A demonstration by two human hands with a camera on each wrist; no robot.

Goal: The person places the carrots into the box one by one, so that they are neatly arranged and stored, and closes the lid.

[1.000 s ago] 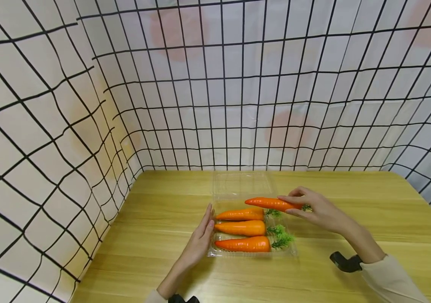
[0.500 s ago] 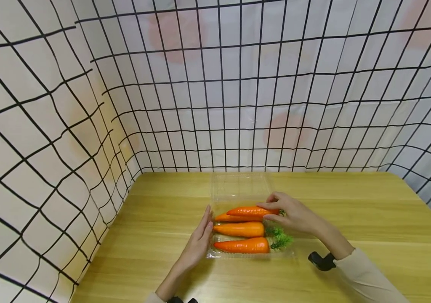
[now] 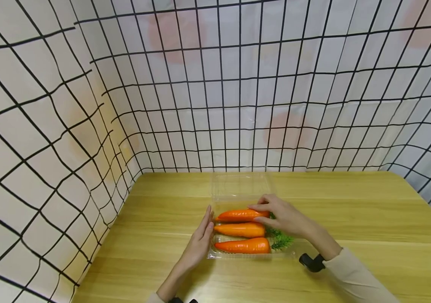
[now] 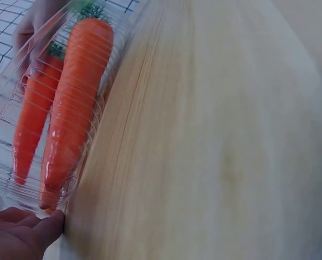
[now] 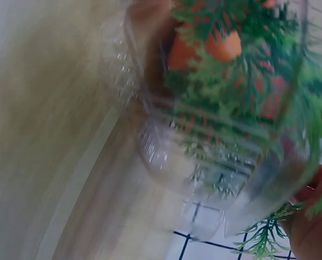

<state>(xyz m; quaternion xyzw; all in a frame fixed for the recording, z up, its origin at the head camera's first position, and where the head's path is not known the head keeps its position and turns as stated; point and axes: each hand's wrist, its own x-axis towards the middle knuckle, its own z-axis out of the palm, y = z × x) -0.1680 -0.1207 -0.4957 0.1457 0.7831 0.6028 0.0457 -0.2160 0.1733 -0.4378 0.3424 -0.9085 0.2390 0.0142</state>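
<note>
A clear plastic box [image 3: 234, 255] lies on the table with orange carrots inside, their thick, green-leaved ends to the right. My right hand [image 3: 284, 215] pinches the thick end of the rearmost carrot [image 3: 234, 216], which lies over another carrot mostly hidden beneath it. In front of that are a middle carrot [image 3: 240, 229] and a front carrot [image 3: 243, 245]. Straight fingers of my left hand [image 3: 197, 242] rest along the box's left end; the left wrist view shows its fingertips [image 4: 51, 226] at that end. Green leaves [image 5: 220, 81] fill much of the right wrist view.
Behind the carrots the box's transparent lid [image 3: 242, 185] lies folded back. The wooden table [image 3: 155, 219] reaches back to a white cloth wall [image 3: 223, 97] with a black grid, which also rises at both sides.
My right hand has brought the carrot leftward and down from above the box's right rear, onto the rearmost carrot. My left hand has stayed at the box's left end.
</note>
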